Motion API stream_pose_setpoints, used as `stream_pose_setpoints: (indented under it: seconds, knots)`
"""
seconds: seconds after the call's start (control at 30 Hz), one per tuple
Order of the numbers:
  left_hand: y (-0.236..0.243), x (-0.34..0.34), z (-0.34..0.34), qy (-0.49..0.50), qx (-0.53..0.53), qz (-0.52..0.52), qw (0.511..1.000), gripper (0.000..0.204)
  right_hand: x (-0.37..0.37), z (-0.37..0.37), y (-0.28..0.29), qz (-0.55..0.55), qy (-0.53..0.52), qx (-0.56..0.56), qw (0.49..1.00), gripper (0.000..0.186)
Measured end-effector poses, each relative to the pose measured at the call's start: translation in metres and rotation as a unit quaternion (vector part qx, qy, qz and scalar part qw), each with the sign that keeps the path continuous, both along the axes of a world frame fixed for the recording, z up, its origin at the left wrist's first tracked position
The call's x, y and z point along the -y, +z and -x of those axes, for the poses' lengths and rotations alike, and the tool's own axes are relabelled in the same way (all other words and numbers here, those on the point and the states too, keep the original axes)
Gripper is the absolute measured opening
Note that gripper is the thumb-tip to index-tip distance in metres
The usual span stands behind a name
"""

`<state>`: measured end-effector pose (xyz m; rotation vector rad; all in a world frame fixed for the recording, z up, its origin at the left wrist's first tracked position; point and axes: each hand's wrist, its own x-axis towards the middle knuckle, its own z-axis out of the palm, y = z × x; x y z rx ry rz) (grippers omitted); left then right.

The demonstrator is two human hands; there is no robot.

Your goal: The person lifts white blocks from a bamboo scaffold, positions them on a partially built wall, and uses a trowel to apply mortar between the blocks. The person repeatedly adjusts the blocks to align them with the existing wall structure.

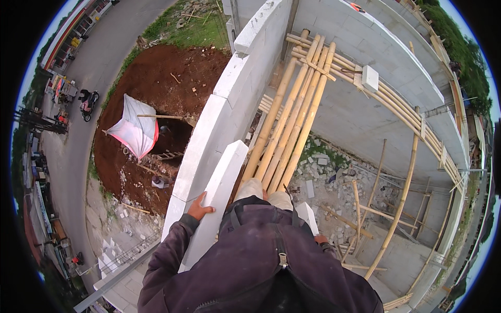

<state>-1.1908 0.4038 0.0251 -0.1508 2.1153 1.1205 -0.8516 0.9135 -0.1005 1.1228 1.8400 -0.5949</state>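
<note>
My left hand (201, 207) grips the long white block (222, 172) beside the top of the white block wall (219, 109), fingers and thumb against its surface. My right hand (320, 240) shows only partly at my right side, touching another white block (308, 216); my jacket hides much of it and its grip is unclear. My legs rest over several lengthwise bamboo poles (282, 130) that form a narrow platform beside the wall, high above the rubble.
More bamboo scaffolding (396, 208) lines the inner walls, with a small block (370, 78) on it. Below lie rubble (313, 188) and, left of the wall, red soil with a pit under a white sheet (133, 125). A road (78, 156) with motorbikes runs at far left.
</note>
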Motion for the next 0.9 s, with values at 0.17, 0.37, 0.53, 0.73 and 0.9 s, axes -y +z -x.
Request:
stream_pose_setpoints:
  seconds: [0.17, 0.37, 0.53, 0.73, 0.9]
  knots:
    - [-0.03, -0.052, 0.073, -0.02, 0.017, 0.006, 1.0, 0.105, -0.05, 0.11, 0.058, -0.036, -0.115, -0.093, 0.988, 0.096]
    - [-0.074, -0.143, 0.181, -0.097, 0.009, 0.047, 0.994, 0.11, -0.093, 0.21, 0.071, -0.092, -0.089, -0.067, 0.99, 0.099]
    - [-0.111, -0.236, 0.266, -0.174, -0.053, 0.157, 0.971, 0.109, -0.127, 0.262, 0.06, -0.075, -0.122, -0.065, 0.988, 0.099]
    - [-0.224, -0.355, 0.356, -0.273, -0.108, 0.208, 0.933, 0.113, -0.128, 0.294, 0.026, -0.127, -0.09, -0.02, 0.988, 0.093]
    - [-0.367, -0.457, 0.411, -0.301, -0.143, 0.16, 0.929, 0.111, -0.141, 0.288, -0.022, -0.104, -0.098, -0.014, 0.99, 0.095]
